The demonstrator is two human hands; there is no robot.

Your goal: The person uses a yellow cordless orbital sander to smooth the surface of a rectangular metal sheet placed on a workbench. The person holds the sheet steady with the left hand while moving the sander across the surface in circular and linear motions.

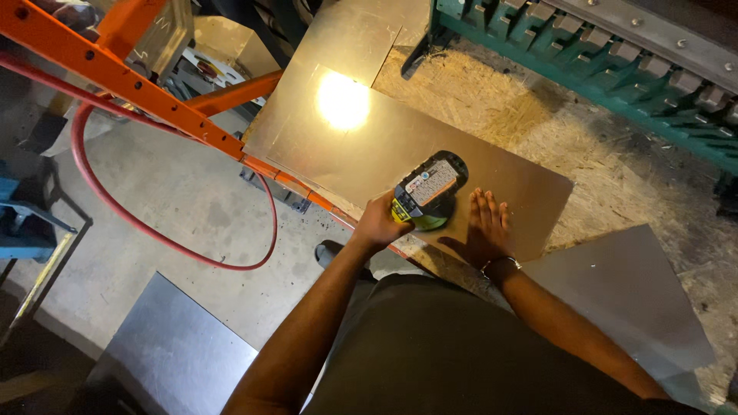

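The left hand (378,223) grips one cordless drill (427,190); the right hand (487,227) lies open and flat on one metal sheet (400,138) near the tabletop's (492,100) near edge.

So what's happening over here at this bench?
A person stands over a flat metal sheet lying on a chipboard bench. Their left hand grips a cordless power tool with a yellow-green body and black battery, held nose-down on the sheet near its front edge. Their right hand lies flat on the sheet beside the tool. A red hose loops across the concrete floor to the left.
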